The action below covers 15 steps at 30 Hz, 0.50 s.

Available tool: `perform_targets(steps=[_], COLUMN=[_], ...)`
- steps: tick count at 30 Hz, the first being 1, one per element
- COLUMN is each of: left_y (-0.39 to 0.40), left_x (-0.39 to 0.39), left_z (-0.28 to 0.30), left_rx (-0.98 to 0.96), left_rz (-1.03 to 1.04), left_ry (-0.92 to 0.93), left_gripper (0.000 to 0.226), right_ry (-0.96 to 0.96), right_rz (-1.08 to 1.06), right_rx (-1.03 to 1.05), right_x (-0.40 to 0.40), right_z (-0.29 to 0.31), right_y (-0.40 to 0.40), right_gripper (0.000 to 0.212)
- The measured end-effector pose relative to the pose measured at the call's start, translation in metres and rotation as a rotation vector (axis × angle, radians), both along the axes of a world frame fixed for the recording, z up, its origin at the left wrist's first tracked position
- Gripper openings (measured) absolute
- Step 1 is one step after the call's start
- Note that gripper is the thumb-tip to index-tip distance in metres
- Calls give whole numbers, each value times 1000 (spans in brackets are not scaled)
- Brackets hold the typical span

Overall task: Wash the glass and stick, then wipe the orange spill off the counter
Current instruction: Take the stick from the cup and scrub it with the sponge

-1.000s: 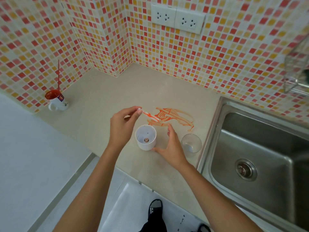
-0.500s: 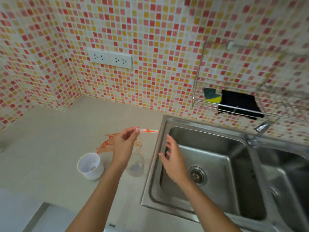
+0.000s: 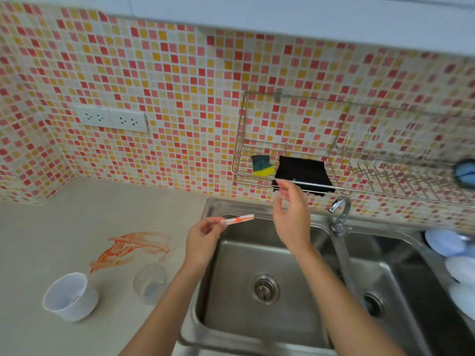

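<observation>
My left hand (image 3: 203,240) pinches a white stick (image 3: 237,219) smeared with orange, held level over the left rim of the sink (image 3: 213,209). My right hand (image 3: 291,214) is raised above the sink with fingers apart, holding nothing, just below the black cloth (image 3: 304,173) in the wire rack. The clear glass (image 3: 150,282) stands on the counter by the sink's left edge. The orange spill (image 3: 131,249) streaks the beige counter (image 3: 51,227) behind it.
A white cup (image 3: 69,296) stands left of the glass. A wire rack (image 3: 334,147) on the tiled wall holds a green-yellow sponge (image 3: 262,165). The tap (image 3: 339,211) sits between two basins; pale dishes (image 3: 452,255) lie in the right one. Wall sockets (image 3: 111,119) are at left.
My view has swung right and up toward the sink and rack. My left hand carried the stick over the sink rim; my right hand rose from the basin toward the black cloth.
</observation>
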<state>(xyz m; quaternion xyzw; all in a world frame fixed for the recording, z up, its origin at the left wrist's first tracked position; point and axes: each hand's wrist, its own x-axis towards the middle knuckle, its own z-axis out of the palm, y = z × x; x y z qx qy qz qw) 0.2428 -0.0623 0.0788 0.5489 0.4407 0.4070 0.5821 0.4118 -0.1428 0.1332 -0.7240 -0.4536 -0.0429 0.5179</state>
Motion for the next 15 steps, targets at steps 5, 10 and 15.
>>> perform_targets(steps=[5,10,15], left_y=[5,14,26], left_x=[10,16,20], left_z=[6,4,-2], left_rx=[-10,-12,-6], left_rz=[-9,-11,-42], left_ry=[7,21,30], left_gripper=[8,6,6], right_ry=[-175,-131,-51], right_rz=[44,70,29], right_rx=[-198,-578,-696], right_x=[39,64,65], right_z=[37,33,36], right_y=[65,115,136], right_gripper=[34,38,34])
